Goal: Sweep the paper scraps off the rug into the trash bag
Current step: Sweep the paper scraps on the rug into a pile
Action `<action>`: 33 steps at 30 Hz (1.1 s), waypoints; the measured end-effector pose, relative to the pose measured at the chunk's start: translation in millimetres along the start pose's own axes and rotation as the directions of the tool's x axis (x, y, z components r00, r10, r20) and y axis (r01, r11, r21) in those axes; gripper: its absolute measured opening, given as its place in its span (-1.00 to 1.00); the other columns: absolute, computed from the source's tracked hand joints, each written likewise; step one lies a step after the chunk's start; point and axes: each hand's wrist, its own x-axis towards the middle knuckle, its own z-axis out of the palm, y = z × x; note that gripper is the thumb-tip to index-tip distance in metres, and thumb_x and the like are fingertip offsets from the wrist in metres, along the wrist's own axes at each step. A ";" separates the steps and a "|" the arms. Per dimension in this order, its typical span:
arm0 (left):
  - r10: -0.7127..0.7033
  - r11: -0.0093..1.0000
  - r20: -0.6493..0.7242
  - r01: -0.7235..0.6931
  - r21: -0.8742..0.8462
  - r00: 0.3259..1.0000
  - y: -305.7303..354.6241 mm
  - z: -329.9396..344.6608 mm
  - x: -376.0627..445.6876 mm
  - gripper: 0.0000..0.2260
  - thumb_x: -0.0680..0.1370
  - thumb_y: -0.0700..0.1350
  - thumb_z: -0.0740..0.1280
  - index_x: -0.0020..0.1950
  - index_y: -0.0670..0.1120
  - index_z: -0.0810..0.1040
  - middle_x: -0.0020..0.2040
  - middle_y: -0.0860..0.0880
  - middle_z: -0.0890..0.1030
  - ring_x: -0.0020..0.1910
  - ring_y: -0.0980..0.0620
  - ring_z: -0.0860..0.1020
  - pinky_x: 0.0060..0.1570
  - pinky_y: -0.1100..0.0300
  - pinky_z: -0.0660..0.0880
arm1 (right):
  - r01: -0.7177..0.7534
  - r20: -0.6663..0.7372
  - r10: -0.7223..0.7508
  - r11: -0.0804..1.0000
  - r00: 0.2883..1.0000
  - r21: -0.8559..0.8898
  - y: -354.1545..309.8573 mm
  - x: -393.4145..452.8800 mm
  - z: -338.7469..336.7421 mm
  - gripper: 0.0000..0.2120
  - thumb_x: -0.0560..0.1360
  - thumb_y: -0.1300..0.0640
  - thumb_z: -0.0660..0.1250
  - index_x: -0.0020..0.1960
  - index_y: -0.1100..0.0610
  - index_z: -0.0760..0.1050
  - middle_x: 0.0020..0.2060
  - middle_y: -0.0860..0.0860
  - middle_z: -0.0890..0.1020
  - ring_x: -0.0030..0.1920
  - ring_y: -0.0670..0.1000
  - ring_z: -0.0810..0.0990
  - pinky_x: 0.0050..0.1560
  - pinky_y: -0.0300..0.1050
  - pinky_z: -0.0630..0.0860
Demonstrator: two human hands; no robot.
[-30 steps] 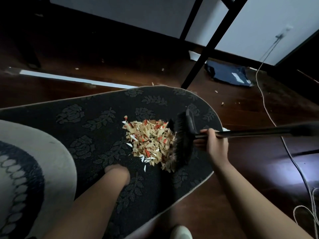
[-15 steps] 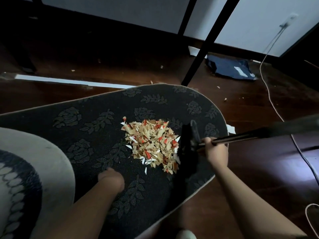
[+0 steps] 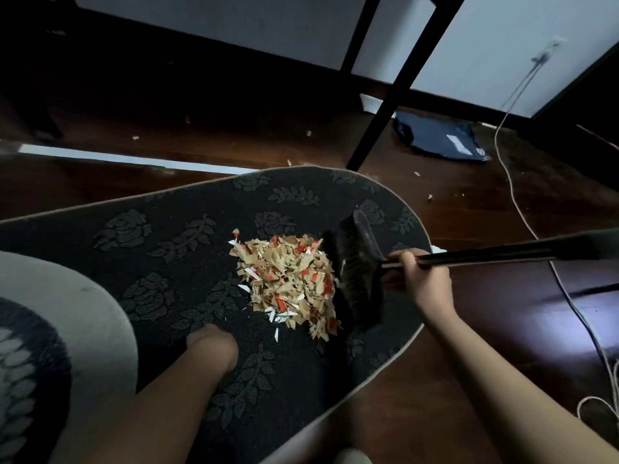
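Observation:
A pile of tan, red and white paper scraps (image 3: 284,279) lies on the dark floral rug (image 3: 167,236). My right hand (image 3: 418,276) grips the black broom handle just behind the broom head (image 3: 358,276). The bristles touch the pile's right edge. My left hand (image 3: 211,346) rests on the rug just below and left of the pile; it looks balled, its fingers tucked out of sight, and it holds nothing that I can see. A dark blue plastic bag (image 3: 442,139) lies flat on the wood floor at the far right, beyond the rug.
A black table leg (image 3: 385,105) slants down to the rug's far edge. A white cable (image 3: 512,195) runs along the floor at right. Stray scraps (image 3: 430,196) dot the wood floor. A grey and white rug (image 3: 83,313) overlaps at left.
The broom head turned edge-on half a second ago and now lies tilted against the pile's right side again. The pile and my left hand have stayed put.

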 end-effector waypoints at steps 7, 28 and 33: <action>0.009 1.000 0.007 -0.009 -0.007 1.000 0.1 -2.3 -4.2 -0.55 0.64 -0.10 0.13 0.53 -0.10 0.23 0.53 -0.14 0.13 0.43 -0.09 0.32 0.25 0.16 0.39 | 0.024 0.021 -0.022 0.997 1.000 -0.077 6.4 7.1 20.8 -0.74 0.46 -0.04 0.16 -0.18 0.03 0.58 -0.30 0.04 0.70 -0.18 0.14 0.68 0.00 0.19 0.58; -0.024 0.999 0.005 0.025 -0.033 1.000 -7.7 -2.2 -6.8 -0.54 0.63 -0.06 0.17 0.53 -0.10 0.24 0.49 -0.08 0.20 0.40 -0.04 0.35 0.20 0.21 0.42 | 0.052 -0.013 -0.051 0.992 0.999 0.112 -12.8 15.8 8.7 -0.74 0.50 0.05 0.16 -0.13 0.09 0.61 -0.38 0.07 0.70 -0.31 0.12 0.69 -0.18 0.04 0.60; -0.022 0.999 -0.008 0.022 -0.044 1.000 -9.3 -13.4 -9.6 -0.56 0.62 -0.09 0.18 0.51 -0.07 0.28 0.50 -0.08 0.21 0.40 -0.03 0.36 0.19 0.22 0.42 | -0.044 0.095 0.007 0.918 0.995 0.393 -66.1 9.1 22.0 -0.70 0.60 0.16 0.09 -0.12 0.20 0.56 -0.52 0.08 0.63 -0.57 -0.01 0.58 -0.55 -0.33 0.44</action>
